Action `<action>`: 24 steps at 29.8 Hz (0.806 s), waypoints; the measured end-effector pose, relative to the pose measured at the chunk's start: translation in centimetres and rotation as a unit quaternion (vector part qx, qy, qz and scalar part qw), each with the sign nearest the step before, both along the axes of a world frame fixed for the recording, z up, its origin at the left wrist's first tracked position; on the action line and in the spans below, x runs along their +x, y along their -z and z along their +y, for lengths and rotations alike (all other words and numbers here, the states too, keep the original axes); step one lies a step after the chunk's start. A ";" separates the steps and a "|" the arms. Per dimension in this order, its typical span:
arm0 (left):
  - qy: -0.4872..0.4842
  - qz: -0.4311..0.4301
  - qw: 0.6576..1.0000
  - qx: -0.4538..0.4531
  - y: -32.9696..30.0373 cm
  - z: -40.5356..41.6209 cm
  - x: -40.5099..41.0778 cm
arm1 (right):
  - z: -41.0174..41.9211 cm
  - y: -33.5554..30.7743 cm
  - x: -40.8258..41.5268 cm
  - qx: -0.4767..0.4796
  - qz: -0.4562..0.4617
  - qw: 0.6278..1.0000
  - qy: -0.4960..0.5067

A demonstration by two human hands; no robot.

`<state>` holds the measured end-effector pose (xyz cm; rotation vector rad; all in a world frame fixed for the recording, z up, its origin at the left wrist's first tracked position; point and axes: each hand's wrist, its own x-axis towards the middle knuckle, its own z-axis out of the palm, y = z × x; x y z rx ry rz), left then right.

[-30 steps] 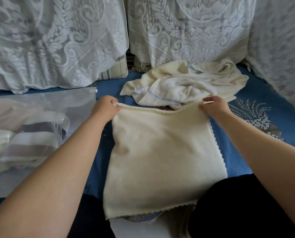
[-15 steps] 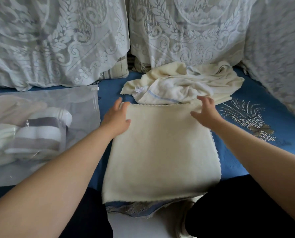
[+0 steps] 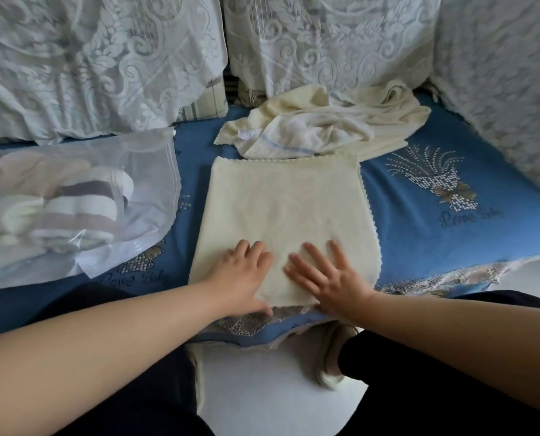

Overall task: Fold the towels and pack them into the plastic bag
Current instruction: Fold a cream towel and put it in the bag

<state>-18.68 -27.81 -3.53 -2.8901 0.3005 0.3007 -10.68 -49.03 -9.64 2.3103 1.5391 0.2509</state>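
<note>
A cream towel (image 3: 286, 202), folded once, lies flat on the blue bed cover (image 3: 435, 215) in the middle of the view. My left hand (image 3: 242, 273) and my right hand (image 3: 323, 278) rest side by side on its near edge, fingers straight and spread. Behind it a crumpled heap of cream and white towels (image 3: 322, 127) lies loose. At the left, a clear plastic bag (image 3: 142, 184) lies on its side with several rolled towels (image 3: 83, 212) inside, some with grey stripes.
White lace-covered cushions (image 3: 98, 58) line the back and the right side (image 3: 498, 73). The bed's lace-trimmed front edge (image 3: 262, 325) runs just under my hands. Below it I see my dark-clad legs and a slipper (image 3: 331, 357) on the pale floor.
Both hands let go of the towel's far corners and slid toward me across it. They now lie flat on its near edge. The towel lies flatter.
</note>
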 end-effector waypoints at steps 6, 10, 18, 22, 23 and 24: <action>-0.022 0.015 0.994 0.109 1.5 -0.2 -2.3 | -0.5 -1.4 0.0 0.024 0.021 0.999 0.007; -0.037 -0.003 0.999 -0.005 -0.1 0.7 -1.8 | -0.8 -4.8 1.4 0.109 0.139 0.981 0.079; -0.306 -0.080 0.864 -0.392 -4.4 9.5 3.3 | -1.7 -10.7 7.8 0.248 0.424 0.799 0.346; -0.364 -0.130 0.810 -0.441 -2.9 10.3 5.9 | -0.8 -9.8 10.4 0.289 0.392 0.785 0.383; -0.381 -0.129 0.803 -0.439 -2.3 10.3 6.4 | -0.6 -9.5 10.9 0.288 0.385 0.786 0.389; -0.393 -0.123 0.802 -0.432 -1.7 10.4 6.8 | -0.5 -9.3 11.4 0.289 0.384 0.782 0.397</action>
